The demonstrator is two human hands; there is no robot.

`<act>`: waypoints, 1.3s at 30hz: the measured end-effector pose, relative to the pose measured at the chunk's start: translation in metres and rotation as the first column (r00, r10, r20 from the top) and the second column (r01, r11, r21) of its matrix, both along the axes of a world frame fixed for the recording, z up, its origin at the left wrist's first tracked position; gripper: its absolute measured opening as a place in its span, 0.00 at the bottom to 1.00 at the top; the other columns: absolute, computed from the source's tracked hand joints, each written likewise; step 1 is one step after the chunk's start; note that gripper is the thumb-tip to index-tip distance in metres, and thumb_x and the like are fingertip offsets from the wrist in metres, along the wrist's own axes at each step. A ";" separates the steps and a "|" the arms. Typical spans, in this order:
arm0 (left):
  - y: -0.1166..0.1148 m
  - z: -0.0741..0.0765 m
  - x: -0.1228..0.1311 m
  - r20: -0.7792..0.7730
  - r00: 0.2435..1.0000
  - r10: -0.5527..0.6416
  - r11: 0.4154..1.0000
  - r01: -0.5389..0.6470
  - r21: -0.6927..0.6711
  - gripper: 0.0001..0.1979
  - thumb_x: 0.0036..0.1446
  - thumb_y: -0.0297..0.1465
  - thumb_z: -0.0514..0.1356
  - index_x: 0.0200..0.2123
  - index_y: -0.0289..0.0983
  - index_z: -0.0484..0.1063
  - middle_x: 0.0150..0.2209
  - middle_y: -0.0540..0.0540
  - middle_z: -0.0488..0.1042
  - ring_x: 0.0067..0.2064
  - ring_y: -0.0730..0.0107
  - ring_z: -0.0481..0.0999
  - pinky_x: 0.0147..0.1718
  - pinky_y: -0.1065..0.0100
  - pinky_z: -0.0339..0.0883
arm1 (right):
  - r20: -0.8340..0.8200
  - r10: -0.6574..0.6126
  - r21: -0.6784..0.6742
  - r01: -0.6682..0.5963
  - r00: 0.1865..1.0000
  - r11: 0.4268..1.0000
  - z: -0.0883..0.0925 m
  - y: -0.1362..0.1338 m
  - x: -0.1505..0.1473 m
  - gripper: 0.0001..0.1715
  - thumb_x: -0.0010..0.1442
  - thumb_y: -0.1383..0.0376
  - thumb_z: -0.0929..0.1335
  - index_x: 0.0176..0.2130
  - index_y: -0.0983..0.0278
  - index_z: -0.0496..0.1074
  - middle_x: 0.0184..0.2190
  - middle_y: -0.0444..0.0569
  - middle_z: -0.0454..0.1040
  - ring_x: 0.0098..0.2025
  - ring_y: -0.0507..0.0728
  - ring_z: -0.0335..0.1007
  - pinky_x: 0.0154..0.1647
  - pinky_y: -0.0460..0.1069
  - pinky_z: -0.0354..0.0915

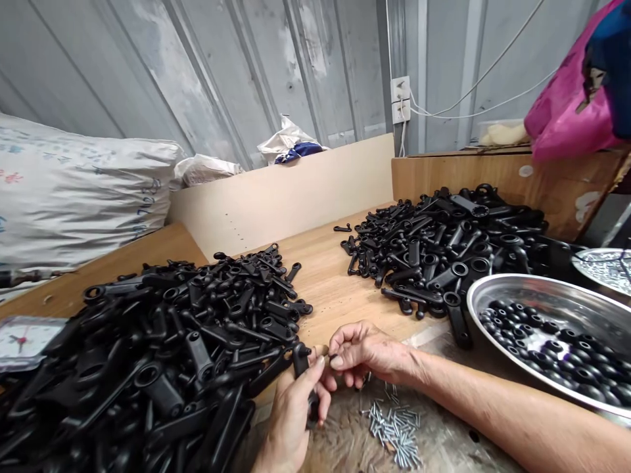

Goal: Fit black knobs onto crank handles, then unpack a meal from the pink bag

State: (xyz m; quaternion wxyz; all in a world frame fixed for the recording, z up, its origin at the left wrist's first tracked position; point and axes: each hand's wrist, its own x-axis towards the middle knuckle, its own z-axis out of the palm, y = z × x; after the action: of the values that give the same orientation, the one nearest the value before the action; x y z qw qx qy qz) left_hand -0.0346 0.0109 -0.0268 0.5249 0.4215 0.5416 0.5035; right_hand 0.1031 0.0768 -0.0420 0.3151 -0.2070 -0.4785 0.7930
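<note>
The left hand and right hand are bare, with short, plain fingernails, and the right forearm runs bare out of view.

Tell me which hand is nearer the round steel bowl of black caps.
Right. The right hand is left of the round steel bowl, apart from its rim. The left hand is farther left, beyond the right hand, holding a black handle.
</note>
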 end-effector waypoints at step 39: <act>-0.012 -0.007 0.012 -0.399 0.890 0.219 0.934 -0.073 0.349 0.13 0.52 0.40 0.49 0.29 0.37 0.65 0.23 0.48 0.68 0.27 0.67 0.68 0.28 0.70 0.63 | -0.217 0.002 -0.017 -0.006 0.976 1.000 0.010 -0.022 -0.002 0.18 0.43 0.61 0.78 0.34 0.68 0.77 0.23 0.49 0.72 0.21 0.50 0.68 0.19 0.41 0.66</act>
State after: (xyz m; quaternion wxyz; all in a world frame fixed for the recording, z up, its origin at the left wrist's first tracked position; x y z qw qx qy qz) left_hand -0.0224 -0.0014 -0.0337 0.2752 0.5604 0.5845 0.5182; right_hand 0.1010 0.0545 -0.0324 0.3619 -0.1211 -0.4348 0.8157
